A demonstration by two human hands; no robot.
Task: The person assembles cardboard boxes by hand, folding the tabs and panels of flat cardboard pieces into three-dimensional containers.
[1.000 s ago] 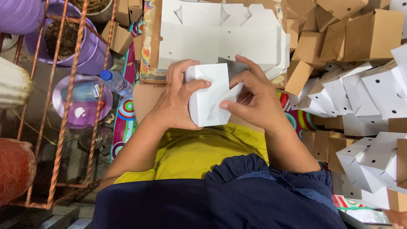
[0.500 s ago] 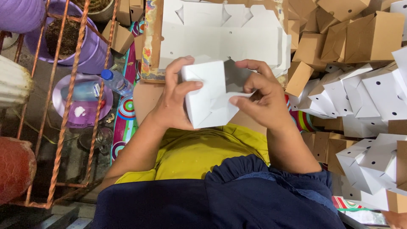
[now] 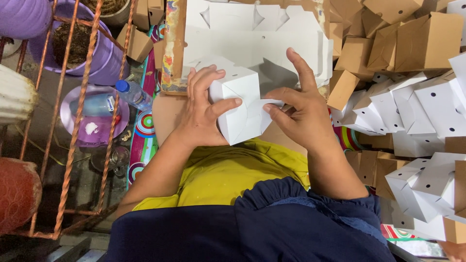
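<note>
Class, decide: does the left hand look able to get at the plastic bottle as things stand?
Probably not straight away: the left hand grips the white box, and the rusty rack's bars stand beside the bottle.

Heap of folded white and brown cardboard boxes (image 3: 417, 92) crowds right side; rusty metal wire rack (image 3: 77, 121) walls left; flat white die-cut cardboard sheets (image 3: 262, 34) ahead; lap free.

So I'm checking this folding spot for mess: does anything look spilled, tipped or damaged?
One thing: a clear plastic water bottle with a blue cap lies on its side, resting partly on a round purple lid. No spill shows. The small white cardboard box between the left hand and right hand looks undamaged.
</note>
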